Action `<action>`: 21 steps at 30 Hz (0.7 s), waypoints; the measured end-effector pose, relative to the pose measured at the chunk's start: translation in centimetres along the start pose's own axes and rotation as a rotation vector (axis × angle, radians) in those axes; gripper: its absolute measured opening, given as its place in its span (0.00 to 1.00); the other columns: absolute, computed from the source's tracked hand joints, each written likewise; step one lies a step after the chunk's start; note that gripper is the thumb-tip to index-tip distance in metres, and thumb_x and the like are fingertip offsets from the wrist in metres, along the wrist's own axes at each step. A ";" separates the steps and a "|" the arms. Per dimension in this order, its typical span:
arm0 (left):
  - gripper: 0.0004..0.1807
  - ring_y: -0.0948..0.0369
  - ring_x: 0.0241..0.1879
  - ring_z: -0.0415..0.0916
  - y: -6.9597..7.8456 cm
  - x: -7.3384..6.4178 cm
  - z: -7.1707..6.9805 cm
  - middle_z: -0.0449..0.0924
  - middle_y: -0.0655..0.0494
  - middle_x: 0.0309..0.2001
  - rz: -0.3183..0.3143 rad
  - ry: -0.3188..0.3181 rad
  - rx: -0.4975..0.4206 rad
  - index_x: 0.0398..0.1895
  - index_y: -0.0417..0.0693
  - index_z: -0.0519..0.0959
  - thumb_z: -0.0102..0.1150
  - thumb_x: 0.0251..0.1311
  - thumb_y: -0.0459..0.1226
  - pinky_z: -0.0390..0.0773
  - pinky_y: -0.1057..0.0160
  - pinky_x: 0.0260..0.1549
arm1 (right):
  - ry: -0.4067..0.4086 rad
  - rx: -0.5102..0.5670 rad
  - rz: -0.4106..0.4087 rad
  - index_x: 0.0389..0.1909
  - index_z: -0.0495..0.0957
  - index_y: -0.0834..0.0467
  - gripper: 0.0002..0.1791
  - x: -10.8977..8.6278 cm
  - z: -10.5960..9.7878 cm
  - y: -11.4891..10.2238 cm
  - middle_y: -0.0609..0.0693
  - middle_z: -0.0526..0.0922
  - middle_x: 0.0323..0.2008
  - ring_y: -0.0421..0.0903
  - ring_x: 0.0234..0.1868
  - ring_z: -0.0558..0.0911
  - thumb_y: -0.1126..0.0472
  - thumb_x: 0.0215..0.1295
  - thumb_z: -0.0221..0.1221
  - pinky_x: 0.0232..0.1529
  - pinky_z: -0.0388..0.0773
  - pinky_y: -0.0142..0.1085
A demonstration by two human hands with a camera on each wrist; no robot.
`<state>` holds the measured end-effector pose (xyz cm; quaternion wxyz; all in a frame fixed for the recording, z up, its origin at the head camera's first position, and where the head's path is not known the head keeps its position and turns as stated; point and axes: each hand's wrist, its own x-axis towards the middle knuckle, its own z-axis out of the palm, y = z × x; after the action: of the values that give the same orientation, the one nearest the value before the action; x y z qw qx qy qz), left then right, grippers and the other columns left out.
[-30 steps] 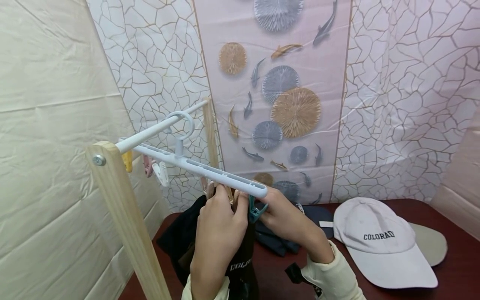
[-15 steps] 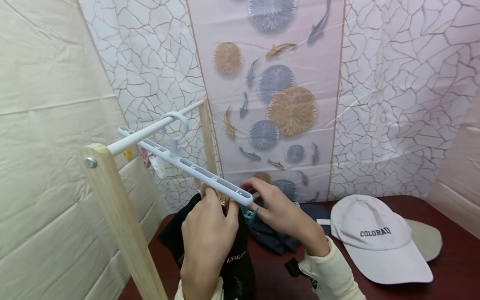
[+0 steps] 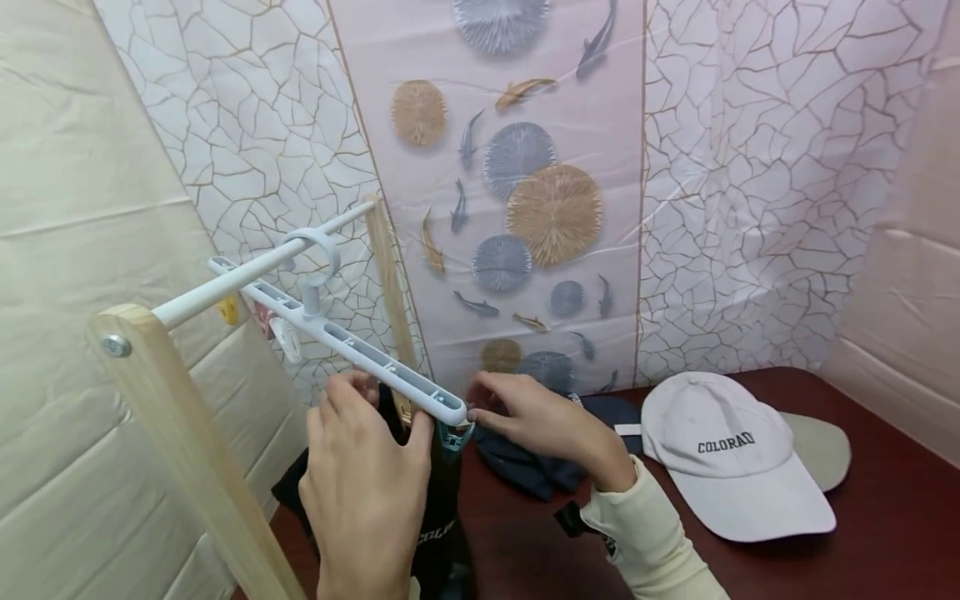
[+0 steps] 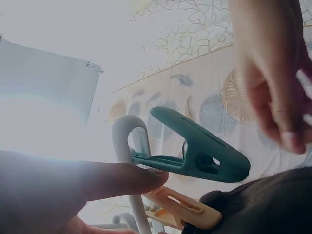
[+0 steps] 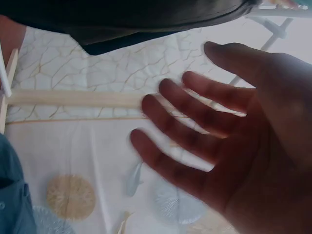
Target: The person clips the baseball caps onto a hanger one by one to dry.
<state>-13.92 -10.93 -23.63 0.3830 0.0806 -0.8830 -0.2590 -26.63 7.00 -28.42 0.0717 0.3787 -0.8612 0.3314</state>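
Note:
A white clip hanger (image 3: 341, 340) hangs from a rail by its hook. Below its near end is a black cap (image 3: 444, 500) with pale lettering. A peach clip (image 4: 187, 207) grips the cap's dark fabric in the left wrist view, and beside it a teal clip (image 4: 204, 153) hangs with its jaws apart from the fabric. My left hand (image 3: 367, 487) is spread loosely beside the cap, its thumb near or touching the teal clip. My right hand (image 3: 547, 421) is by the hanger's tip, and the right wrist view shows its fingers extended with nothing held.
The rail (image 3: 232, 283) sits on a wooden stand (image 3: 191, 450) at left. Yellow (image 3: 228, 310), pink and white (image 3: 286, 339) clips hang from the hanger's far half. A navy cap (image 3: 517, 467), a white cap (image 3: 720, 450) and a beige cap (image 3: 817, 450) lie on the dark red table (image 3: 885, 508).
Both hands have loosened from around the clips; the left has moved left and the right has drawn off the hanger's end. The head view has shifted rightward.

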 end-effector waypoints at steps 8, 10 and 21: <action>0.12 0.50 0.24 0.79 -0.4 0.3 -0.2 0.80 0.61 0.21 -0.018 -0.202 0.058 0.30 0.56 0.83 0.62 0.69 0.49 0.71 0.51 0.18 | -0.436 -0.082 0.280 0.51 0.80 0.50 0.08 -0.5 1.1 3.6 0.42 0.81 0.42 0.41 0.41 0.79 0.51 0.81 0.57 0.45 0.76 0.42; 0.15 0.52 0.24 0.80 -0.4 0.5 -0.2 0.82 0.64 0.22 0.008 -0.262 0.040 0.30 0.59 0.86 0.57 0.74 0.50 0.69 0.54 0.18 | -0.478 -0.062 0.321 0.52 0.80 0.50 0.10 -0.4 1.7 4.7 0.43 0.81 0.45 0.42 0.43 0.80 0.51 0.81 0.57 0.47 0.77 0.42; 0.29 0.57 0.25 0.77 -0.5 1.2 1.3 0.84 0.61 0.29 0.090 -0.411 -0.106 0.43 0.57 0.88 0.36 0.84 0.57 0.69 0.56 0.21 | -0.605 0.120 0.332 0.52 0.80 0.40 0.17 2.4 9.2 17.6 0.42 0.84 0.41 0.41 0.39 0.85 0.34 0.74 0.59 0.36 0.84 0.39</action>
<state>-15.76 -11.28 -23.92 0.2100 -0.0338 -0.9304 -0.2986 -39.47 8.51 -43.76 -0.2641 0.3182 -0.8723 0.2611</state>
